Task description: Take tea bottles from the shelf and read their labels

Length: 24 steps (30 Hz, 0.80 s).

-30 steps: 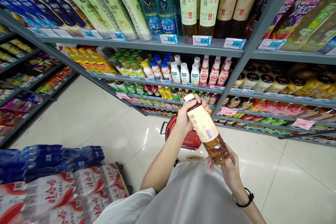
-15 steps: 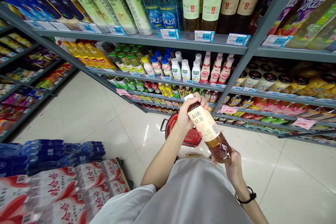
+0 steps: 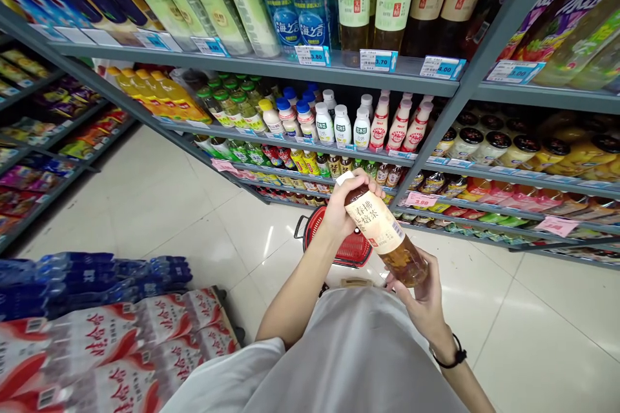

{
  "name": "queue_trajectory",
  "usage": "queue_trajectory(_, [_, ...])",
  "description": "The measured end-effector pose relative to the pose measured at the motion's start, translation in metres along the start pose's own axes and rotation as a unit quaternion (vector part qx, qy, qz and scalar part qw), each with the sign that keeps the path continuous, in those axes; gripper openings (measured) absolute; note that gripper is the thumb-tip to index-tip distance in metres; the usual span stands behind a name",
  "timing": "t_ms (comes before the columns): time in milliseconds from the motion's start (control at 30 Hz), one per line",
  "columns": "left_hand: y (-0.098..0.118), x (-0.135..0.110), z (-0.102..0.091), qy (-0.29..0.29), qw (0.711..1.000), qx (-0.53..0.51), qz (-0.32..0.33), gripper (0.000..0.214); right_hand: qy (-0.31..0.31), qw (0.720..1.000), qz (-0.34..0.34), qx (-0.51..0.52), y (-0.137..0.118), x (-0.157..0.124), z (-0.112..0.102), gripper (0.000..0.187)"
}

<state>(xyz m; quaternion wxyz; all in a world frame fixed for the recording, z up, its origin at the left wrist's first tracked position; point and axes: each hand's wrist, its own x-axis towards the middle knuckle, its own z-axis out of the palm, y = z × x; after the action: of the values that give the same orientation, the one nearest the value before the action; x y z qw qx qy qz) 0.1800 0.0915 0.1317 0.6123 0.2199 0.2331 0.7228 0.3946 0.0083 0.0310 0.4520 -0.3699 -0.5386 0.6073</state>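
— Though tilted across the body, tea bottle (image 3: 375, 229) up in both hands, label facing the camera! Position?

— Right above a red basket (image 3: 339, 248) and a pale shirt (image 3: 339, 355), capped end high on the left, amber tea low on the right.

— Left hand (image 3: 346, 210)?

— Wrapped around the top of the bottle, fingers (image 3: 363, 186) closed firmly just below a white cap (image 3: 345, 177). Solid grip!

— Right hand (image 3: 423, 306)?

— Lower down, fingers (image 3: 402, 287) half curled, cradling the bottom end, black wristband (image 3: 454, 355) on the wrist.

— And all around?

— Grey metal shelves (image 3: 271, 68) packed with drinks, blue-and-white price tags (image 3: 378, 60) along the edges, shrink-wrapped water packs (image 3: 97, 277) at lower left, glossy tile floor (image 3: 547, 335) underfoot.
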Motion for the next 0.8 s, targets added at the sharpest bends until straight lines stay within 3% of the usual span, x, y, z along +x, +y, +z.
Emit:
queue_trajectory(200, [-0.001,0.001,-0.004,-0.012,1.000,0.002,0.004,0.019,-0.058,0.990,0.074,0.105,-0.006,0.003,0.007,0.050])
queue_trajectory(433, [0.000,0.002,-0.007,-0.026,0.998,0.047,0.020,0.022,-0.101,0.954,0.215,0.184,-0.010,0.008,0.010,0.090])
queue_trajectory(800, [0.000,0.005,-0.011,-0.003,0.999,0.029,0.027,0.022,-0.145,0.933,0.266,0.192,-0.014,0.017,0.012,0.102])
